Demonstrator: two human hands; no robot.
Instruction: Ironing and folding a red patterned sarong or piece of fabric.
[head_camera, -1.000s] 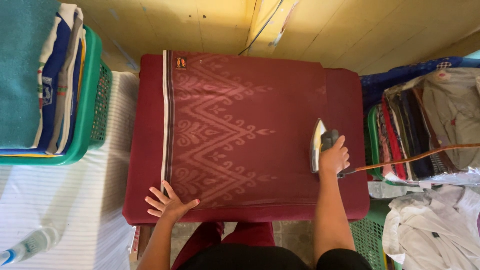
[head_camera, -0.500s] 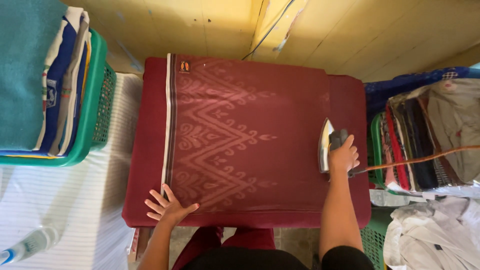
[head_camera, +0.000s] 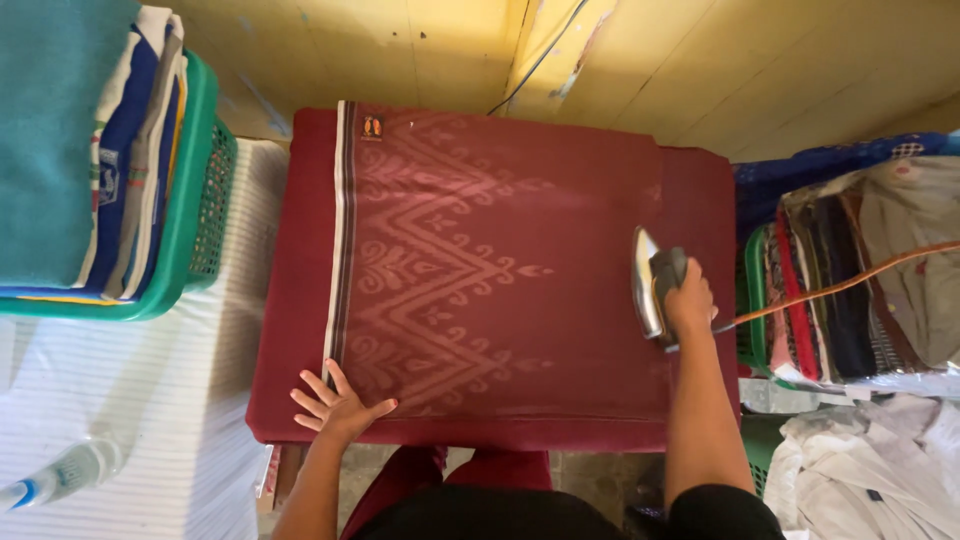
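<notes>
Head view, I note: right hand (head_camera: 690, 297) gripping the iron (head_camera: 648, 283) at the red cloth's (head_camera: 520, 270) right edge on the table, left hand (head_camera: 335, 405) spread flat, apparently pinning the near hem taut.

- Single view only, worn on the head, looking almost straight down.
- Close enough to fill mid-frame with the maroon cloth (head_camera: 480, 280); yellow wall (head_camera: 700, 60) along the top edge.
- Left hand (head_camera: 335, 405) at lower left of centre, right hand (head_camera: 690, 300) at right of centre, both forearms entering from the bottom edge.
- Green basket (head_camera: 200, 200) cut off at upper left.
</notes>
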